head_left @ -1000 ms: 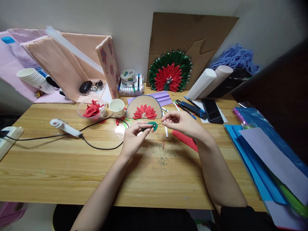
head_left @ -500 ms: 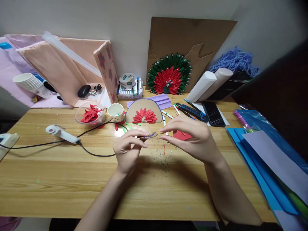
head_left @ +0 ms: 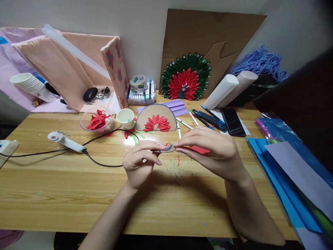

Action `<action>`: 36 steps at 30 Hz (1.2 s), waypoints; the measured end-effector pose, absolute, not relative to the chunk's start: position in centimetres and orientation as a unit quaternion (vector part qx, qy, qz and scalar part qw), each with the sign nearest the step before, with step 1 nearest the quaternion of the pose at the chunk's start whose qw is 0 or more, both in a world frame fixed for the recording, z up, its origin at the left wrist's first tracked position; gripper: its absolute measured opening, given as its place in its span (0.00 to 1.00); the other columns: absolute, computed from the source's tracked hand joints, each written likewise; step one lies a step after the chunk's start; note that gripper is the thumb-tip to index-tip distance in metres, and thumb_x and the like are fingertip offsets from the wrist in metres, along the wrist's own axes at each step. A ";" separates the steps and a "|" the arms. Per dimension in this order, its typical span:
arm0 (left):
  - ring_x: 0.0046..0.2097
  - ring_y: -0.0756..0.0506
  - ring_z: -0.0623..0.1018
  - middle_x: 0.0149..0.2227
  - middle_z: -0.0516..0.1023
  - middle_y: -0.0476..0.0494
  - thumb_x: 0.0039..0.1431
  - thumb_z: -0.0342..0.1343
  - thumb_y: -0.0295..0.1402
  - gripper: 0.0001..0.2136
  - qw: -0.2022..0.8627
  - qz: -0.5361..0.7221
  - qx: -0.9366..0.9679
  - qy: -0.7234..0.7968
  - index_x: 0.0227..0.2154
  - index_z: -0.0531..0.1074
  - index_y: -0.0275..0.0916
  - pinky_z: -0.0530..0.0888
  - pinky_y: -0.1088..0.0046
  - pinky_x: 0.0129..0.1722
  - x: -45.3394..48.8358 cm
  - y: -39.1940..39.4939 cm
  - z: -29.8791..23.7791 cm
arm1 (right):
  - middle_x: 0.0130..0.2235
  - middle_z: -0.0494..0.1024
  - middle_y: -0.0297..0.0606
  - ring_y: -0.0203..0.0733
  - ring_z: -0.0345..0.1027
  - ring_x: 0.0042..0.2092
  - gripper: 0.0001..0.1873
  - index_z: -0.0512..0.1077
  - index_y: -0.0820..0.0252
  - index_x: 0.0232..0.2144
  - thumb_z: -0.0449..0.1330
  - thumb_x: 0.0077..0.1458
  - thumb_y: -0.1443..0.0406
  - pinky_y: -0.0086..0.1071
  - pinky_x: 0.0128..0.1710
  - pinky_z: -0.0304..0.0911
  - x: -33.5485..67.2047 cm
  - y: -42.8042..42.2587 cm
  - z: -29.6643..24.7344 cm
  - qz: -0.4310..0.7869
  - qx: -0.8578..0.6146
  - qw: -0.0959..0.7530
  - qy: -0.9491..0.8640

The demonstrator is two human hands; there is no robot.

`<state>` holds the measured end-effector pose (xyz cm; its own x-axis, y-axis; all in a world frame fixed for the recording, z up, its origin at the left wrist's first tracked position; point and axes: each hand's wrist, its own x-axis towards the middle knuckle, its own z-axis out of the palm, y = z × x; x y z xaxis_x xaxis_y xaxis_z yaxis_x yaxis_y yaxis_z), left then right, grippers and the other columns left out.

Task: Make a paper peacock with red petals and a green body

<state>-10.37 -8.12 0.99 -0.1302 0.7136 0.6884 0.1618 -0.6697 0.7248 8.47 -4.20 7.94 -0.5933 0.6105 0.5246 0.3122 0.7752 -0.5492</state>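
Observation:
Between my hands, above the wooden table, is a small cardboard cutout [head_left: 169,148] with a blue edge. My left hand [head_left: 140,161] pinches its left end between thumb and fingers. At the other end, my right hand [head_left: 213,149] closes thumb and fingertips on the tip. Most of the cutout's left part is hidden by my left fingers. Behind my hands lies a half-round cardboard piece [head_left: 143,119] with a blue outline and red paper petals [head_left: 157,123] along its lower edge. Red paper [head_left: 200,149] shows partly under my right hand.
A white glue gun [head_left: 65,141] with a black cord lies left. Near it stand a bowl of red paper scraps [head_left: 97,119] and a paper cup [head_left: 125,118]. Pens [head_left: 208,118] and a phone [head_left: 233,122] lie right. A green and red peacock [head_left: 183,81] leans on cardboard at the back.
My right fingers have closed on the cutout's right tip; they were apart around it before. The camera view has shifted slightly.

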 end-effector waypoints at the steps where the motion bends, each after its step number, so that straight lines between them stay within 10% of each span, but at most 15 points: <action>1: 0.36 0.49 0.78 0.33 0.80 0.48 0.51 0.57 0.17 0.12 0.208 0.664 0.626 0.352 0.19 0.72 0.40 0.75 0.70 0.35 -10.3 -8.1 1.0 | 0.34 0.79 0.38 0.40 0.72 0.38 0.08 0.75 0.54 0.37 0.58 0.56 0.69 0.34 0.37 0.67 8.5 -4.2 8.0 0.208 -0.270 0.359 -0.869; 25: 0.35 0.49 0.79 0.34 0.80 0.48 0.51 0.57 0.18 0.12 0.195 0.657 0.634 0.359 0.18 0.72 0.40 0.75 0.70 0.36 -10.3 -8.2 0.8 | 0.36 0.79 0.37 0.41 0.71 0.38 0.08 0.74 0.54 0.39 0.57 0.57 0.68 0.36 0.38 0.66 8.8 -4.4 8.0 0.189 -0.274 0.330 -0.883; 36: 0.34 0.51 0.75 0.31 0.73 0.48 0.45 0.65 0.30 0.09 0.460 0.663 0.357 0.470 0.22 0.69 0.36 0.73 0.76 0.34 -8.4 -7.1 -1.1 | 0.37 0.79 0.40 0.41 0.72 0.36 0.18 0.74 0.59 0.42 0.64 0.49 0.59 0.37 0.38 0.68 8.8 -2.4 5.7 0.387 -0.457 0.308 -0.739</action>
<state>-8.38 -7.12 -1.07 -0.3214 0.9461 0.0397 -0.2748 -0.1333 0.9522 8.83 -2.36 5.66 -0.3924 0.9142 0.1016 0.4376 0.2827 -0.8536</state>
